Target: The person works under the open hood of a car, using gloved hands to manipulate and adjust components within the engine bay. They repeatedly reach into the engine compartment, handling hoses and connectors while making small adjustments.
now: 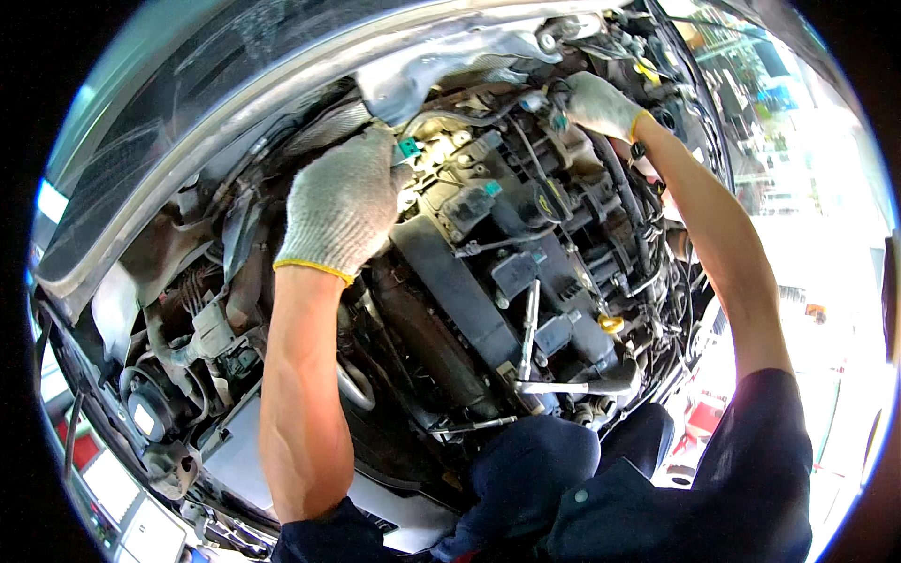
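Observation:
My left hand (340, 202), in a pale knitted glove with a yellow cuff, is at the far left side of the engine. Its fingers are closed around a small connector with a teal tab (409, 148), which shows between thumb and fingertips. My right hand (603, 105), gloved alike, reaches to the far right corner of the engine, beside hoses and another teal piece (560, 123). Its fingertips are hidden there, so its grip cannot be made out. Between the hands lie a black engine cover (455, 291) and ignition coils (515, 274) with teal tabs.
A ratchet wrench (601, 383) and a chrome extension bar (531, 324) lie on the near part of the engine. A yellow-handled dipstick (611, 324) stands close by. The windscreen edge (188, 141) runs along the left. Hoses and wiring (648, 244) crowd the right.

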Tool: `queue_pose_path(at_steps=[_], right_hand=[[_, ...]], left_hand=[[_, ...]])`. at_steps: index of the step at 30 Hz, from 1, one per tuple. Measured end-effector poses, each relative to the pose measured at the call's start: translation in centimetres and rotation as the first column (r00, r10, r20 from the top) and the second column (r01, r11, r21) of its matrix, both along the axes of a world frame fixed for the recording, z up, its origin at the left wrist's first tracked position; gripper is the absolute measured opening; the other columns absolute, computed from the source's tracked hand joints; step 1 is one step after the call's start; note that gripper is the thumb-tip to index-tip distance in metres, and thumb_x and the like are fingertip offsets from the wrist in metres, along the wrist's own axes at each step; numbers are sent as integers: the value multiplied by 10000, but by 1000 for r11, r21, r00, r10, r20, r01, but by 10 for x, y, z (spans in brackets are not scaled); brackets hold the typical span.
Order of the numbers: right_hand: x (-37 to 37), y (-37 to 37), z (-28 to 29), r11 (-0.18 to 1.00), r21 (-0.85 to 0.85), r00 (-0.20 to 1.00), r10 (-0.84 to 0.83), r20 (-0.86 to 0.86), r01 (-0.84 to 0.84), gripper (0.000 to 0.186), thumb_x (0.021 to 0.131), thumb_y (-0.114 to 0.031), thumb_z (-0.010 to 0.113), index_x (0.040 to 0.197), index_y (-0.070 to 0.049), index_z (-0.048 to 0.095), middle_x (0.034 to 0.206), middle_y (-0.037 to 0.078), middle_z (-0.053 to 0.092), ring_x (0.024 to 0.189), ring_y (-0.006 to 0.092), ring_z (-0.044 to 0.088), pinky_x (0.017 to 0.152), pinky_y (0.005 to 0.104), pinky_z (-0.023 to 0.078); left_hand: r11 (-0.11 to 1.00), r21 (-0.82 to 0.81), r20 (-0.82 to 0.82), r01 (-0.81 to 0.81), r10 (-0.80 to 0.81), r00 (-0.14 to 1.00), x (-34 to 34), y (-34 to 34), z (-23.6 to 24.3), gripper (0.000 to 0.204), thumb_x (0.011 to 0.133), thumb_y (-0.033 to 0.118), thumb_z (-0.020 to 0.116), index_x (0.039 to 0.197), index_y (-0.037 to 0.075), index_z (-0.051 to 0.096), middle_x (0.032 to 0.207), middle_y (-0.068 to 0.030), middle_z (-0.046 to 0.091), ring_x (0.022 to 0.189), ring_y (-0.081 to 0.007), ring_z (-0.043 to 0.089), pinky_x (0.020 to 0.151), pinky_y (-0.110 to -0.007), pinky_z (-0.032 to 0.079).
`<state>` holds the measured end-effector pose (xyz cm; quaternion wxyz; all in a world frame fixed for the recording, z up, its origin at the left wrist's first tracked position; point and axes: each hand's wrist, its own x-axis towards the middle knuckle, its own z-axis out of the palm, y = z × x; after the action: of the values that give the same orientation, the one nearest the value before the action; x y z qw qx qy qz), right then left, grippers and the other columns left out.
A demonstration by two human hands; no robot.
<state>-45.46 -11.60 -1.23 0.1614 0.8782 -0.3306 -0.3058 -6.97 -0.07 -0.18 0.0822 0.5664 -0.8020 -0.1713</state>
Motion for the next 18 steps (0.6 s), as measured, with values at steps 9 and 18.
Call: queue_pose_path(at_steps=[9,18], right_hand=[[50,39,8,873,-7,790,-438,430,488,421,858,-202,652,1242,-36,609,923,238,709,888,416,692,777,512,558],[12,26,-1,867,186,737,-493,463,463,361,864,-148,621,1217,-80,648,974,199,705,864,376,690,768,415,565]], left_hand=[[999,8,7,-47,47,999,11,-7,-1,359,974,360,602,1151,48,623,1003,-194,709,957,-384,694,817,-493,545],[980,-176,-22,94,-100,995,11,-15,-11,410,948,408,640,1192,79,628,1002,-169,707,919,-362,697,792,-468,551]])
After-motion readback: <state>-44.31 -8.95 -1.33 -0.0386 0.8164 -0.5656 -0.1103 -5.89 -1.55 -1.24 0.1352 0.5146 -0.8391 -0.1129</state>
